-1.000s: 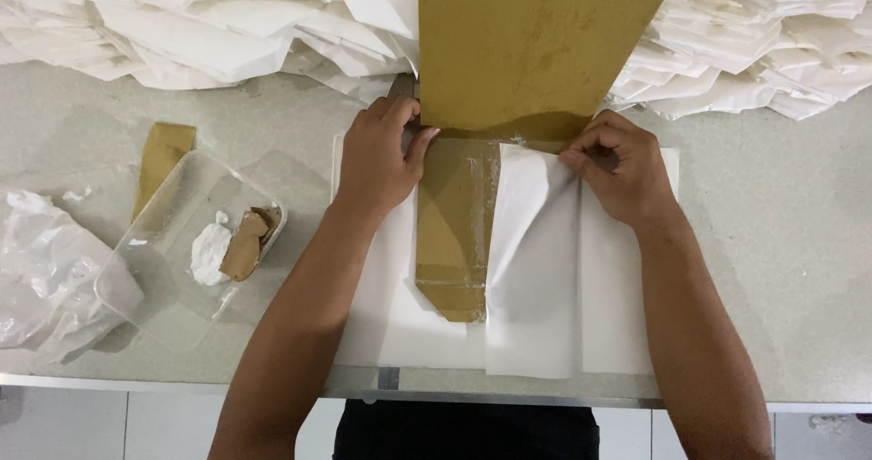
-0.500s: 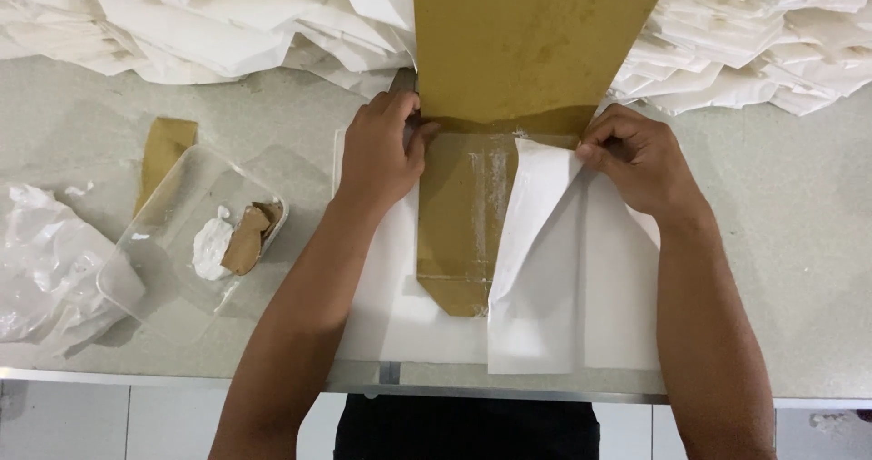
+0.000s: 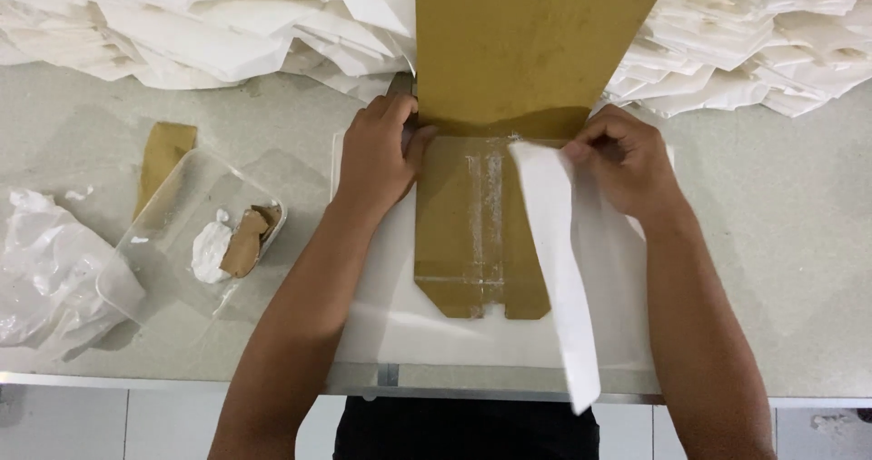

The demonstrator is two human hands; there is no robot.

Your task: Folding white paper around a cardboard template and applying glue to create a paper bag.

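A brown cardboard template (image 3: 481, 228) is laid flat on a white sheet (image 3: 400, 324), its upper flap (image 3: 527, 51) raised. A white paper strip (image 3: 559, 260) is lifted on edge along its right side.

Setting: a packaging workshop. Evidence: stacked folded white paper bags (image 3: 182, 33), a brown cardboard template (image 3: 518, 60), a paste tray (image 3: 195, 242).

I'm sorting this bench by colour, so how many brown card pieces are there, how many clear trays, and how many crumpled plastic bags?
Brown card pieces: 3, namely the big template, a strip and a scrap
Clear trays: 1
Crumpled plastic bags: 1
Total: 5
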